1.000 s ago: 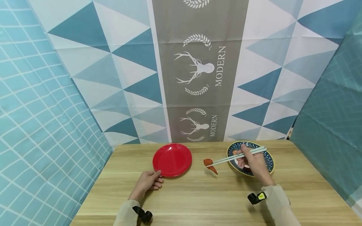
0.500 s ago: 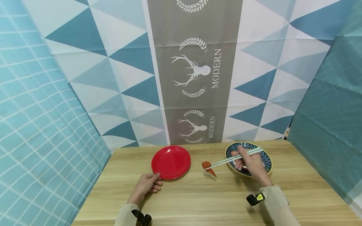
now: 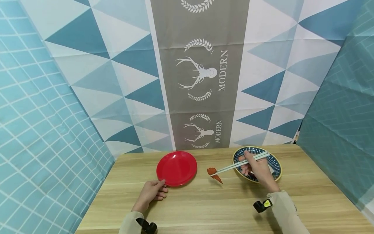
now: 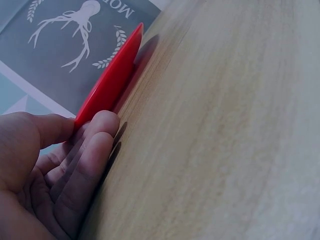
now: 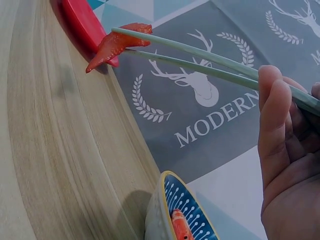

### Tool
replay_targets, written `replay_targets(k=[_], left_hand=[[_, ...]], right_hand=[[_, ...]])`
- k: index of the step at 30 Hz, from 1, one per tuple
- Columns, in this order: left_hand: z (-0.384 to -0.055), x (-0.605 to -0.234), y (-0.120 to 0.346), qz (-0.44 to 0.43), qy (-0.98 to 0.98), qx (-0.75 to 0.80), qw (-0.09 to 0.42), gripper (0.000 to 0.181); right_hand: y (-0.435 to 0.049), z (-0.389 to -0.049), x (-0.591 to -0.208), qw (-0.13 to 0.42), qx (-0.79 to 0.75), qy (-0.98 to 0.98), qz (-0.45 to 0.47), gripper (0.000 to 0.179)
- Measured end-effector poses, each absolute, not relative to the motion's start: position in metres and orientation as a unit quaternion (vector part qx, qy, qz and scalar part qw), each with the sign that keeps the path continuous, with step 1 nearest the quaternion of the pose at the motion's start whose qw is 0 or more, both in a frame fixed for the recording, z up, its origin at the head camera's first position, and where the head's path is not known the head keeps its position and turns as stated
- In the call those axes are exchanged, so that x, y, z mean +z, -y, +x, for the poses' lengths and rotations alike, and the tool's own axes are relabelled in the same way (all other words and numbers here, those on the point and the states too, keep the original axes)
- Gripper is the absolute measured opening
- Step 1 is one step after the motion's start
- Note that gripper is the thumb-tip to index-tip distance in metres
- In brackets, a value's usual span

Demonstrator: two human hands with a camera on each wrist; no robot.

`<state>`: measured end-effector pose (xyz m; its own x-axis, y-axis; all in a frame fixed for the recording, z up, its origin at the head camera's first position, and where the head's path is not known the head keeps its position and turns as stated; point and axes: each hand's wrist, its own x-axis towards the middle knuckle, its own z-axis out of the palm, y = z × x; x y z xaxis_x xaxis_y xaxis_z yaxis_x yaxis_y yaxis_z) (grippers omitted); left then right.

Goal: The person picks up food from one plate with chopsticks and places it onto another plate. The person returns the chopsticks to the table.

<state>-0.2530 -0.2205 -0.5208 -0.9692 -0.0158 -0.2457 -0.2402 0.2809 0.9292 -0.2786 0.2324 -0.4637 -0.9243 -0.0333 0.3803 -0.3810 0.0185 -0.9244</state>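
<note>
My left hand (image 3: 152, 191) pinches the near-left rim of a round red plate (image 3: 176, 168), thumb on the rim and fingers beneath it. In the left wrist view, the plate (image 4: 112, 82) appears edge-on beside the thumb. My right hand (image 3: 260, 169) holds a pair of pale green chopsticks (image 3: 230, 166) over the patterned bowl. Their tips grip a glossy orange-red piece of food shaped like a chicken wing (image 3: 211, 171), held above the table between plate and bowl. The right wrist view shows the wing (image 5: 125, 39) crosswise between the tips, overlapping the plate's edge.
A blue-and-white patterned bowl (image 3: 276, 165) with a yellow rim stands at the right, partly covered by my right hand. An orange-red piece (image 5: 181, 225) lies inside it. The wooden table (image 3: 210, 208) meets a printed fabric backdrop (image 3: 201, 78) behind.
The chopsticks and the wing have shifted slightly left, toward the plate. My left hand keeps its pinch on the plate rim. The head view has tilted a little.
</note>
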Motion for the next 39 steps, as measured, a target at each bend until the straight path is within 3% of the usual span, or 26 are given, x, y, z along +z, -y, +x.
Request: replay_targets(k=[39], left_hand=[[-0.2528, -0.5209, 0.2213, -0.077, -0.793, 0.597, 0.093, 0.045]], right_hand=[[-0.2247, -0.2810, -0.4600, 0.110, 0.684, 0.697, 0.184, 0.052]])
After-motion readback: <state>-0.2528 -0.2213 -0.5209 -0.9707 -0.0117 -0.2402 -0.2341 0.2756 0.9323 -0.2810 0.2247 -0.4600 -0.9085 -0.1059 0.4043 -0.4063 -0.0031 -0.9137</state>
